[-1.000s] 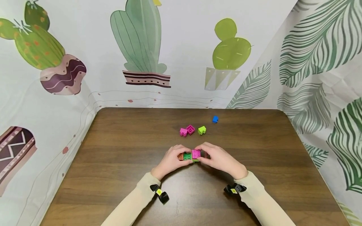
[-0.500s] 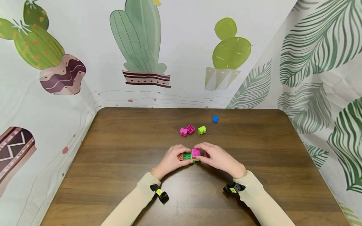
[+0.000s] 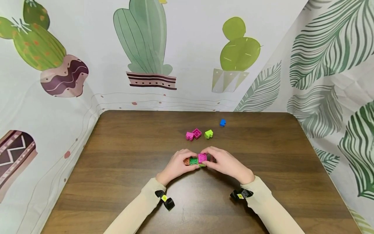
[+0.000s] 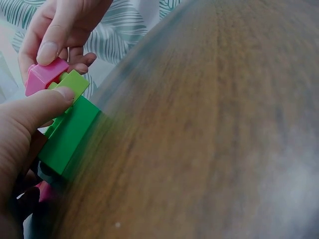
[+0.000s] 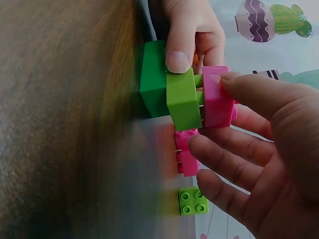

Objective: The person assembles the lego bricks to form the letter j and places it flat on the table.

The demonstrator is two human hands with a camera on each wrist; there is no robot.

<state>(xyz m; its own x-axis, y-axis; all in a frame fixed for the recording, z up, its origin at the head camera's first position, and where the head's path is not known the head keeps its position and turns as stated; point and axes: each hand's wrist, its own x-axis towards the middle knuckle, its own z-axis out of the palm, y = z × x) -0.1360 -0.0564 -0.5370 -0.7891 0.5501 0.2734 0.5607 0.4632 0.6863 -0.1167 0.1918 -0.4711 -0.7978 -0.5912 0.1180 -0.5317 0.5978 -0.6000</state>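
My left hand (image 3: 178,164) grips a low stack of toy building bricks on the table, its thumb on the lime green brick (image 5: 183,102). That brick sits on a larger dark green brick (image 4: 71,135). An orange-brown brick (image 3: 186,161) lies beside the green studs, partly behind the left fingers. My right hand (image 3: 226,162) pinches a pink brick (image 5: 216,97) between thumb and fingers, right over the lime green brick. In the right wrist view, lime green studs show in a narrow gap between the two. The other right fingers are spread loosely below.
Farther back on the brown wooden table (image 3: 131,143) lie two pink bricks (image 3: 189,136) close together. A loose lime green brick (image 3: 208,134) is just right of them, and a small blue brick (image 3: 222,123) lies near the back edge. A cactus-print cloth (image 3: 193,58) hangs behind.
My right hand, with the pink brick, has shifted very slightly to the left. The left hand and the loose bricks stay where they were.
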